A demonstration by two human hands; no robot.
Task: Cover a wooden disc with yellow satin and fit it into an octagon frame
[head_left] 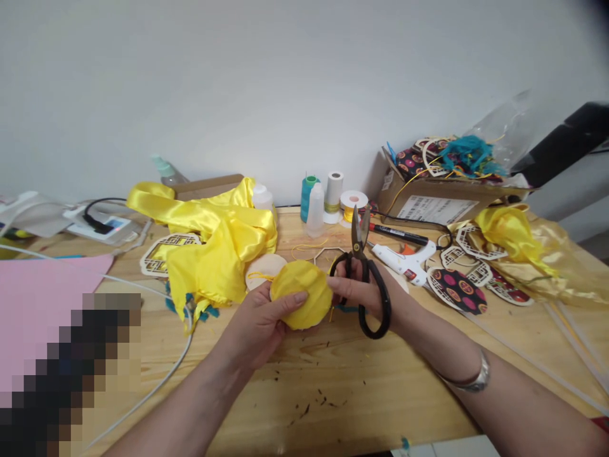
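Observation:
My left hand (pixel 266 314) pinches a round yellow cloth-covered disc (pixel 302 293) from its left side, thumb lying on its face. A short yellow cord loop (pixel 261 275) sticks out at the disc's upper left. My right hand (pixel 359 293) holds black-handled scissors (pixel 358 247), blades pointing up and slightly apart, with its fingertips at the disc's right edge. Behind the left hand lies a pale round disc (pixel 267 266), partly hidden. Crumpled yellow satin (pixel 219 235) is heaped to the left, beside a cut-out wooden frame (pixel 162 254).
At the back stand a teal thread spool (pixel 310 198), a clear squeeze bottle (pixel 316 212) and a ribbon reel (pixel 353 200). A white glue gun (pixel 404 259), a marker (pixel 398 233) and patterned discs (pixel 457 289) lie right, before a filled cardboard box (pixel 428 202). A white cable (pixel 183 346) crosses the left.

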